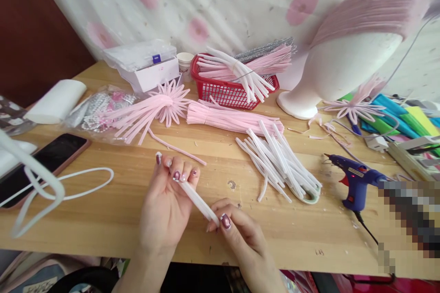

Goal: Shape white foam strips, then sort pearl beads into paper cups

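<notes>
Near the front edge of the table, a white pipe cleaner (197, 200) stretches between my two hands, apparently doubled. My left hand (170, 201) is turned palm up, with its fingers curled around the upper end. The thumb and fingers of my right hand (237, 231) pinch the lower end. Just beyond my right hand lies a loose pile of white pipe cleaners (282, 165). Behind my left hand are a looped pink pipe cleaner flower (168, 100) and a single pink pipe cleaner (177, 147). A bundle of pink pipe cleaners (230, 118) rests farther back.
A blue glue gun (355, 178) stands at right, its cord running to the front edge. Behind are a red basket (223, 96) of pipe cleaners and a white foam head (343, 66). A phone (51, 160) and white cable (92, 192) lie at left.
</notes>
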Demonstrator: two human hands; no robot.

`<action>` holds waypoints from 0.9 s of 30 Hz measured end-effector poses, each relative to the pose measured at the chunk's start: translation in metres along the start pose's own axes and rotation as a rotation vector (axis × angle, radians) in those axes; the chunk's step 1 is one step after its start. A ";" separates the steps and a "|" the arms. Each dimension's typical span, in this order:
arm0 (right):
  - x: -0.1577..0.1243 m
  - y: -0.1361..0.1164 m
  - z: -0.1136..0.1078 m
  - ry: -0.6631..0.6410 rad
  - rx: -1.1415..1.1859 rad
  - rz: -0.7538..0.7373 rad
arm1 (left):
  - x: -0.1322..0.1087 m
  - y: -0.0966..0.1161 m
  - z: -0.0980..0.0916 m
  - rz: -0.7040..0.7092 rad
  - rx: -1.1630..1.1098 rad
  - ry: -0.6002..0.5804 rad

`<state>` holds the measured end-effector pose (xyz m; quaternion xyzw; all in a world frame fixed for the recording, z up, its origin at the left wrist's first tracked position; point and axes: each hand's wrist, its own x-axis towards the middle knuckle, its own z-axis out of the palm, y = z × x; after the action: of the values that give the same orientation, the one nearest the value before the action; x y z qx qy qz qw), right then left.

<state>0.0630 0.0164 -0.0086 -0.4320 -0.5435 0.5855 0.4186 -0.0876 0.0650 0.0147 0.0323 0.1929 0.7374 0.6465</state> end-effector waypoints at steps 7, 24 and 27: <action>-0.001 -0.006 0.009 0.091 0.182 0.115 | 0.001 0.008 0.007 -0.156 -0.204 0.019; 0.007 0.010 0.002 0.096 0.623 0.320 | 0.004 -0.003 0.005 -0.174 -0.115 -0.157; 0.008 0.008 0.001 0.118 0.633 0.344 | 0.004 -0.005 0.003 -0.137 -0.037 -0.181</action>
<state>0.0597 0.0228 -0.0171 -0.3991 -0.2297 0.7608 0.4573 -0.0826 0.0700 0.0154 0.0738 0.1218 0.6889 0.7107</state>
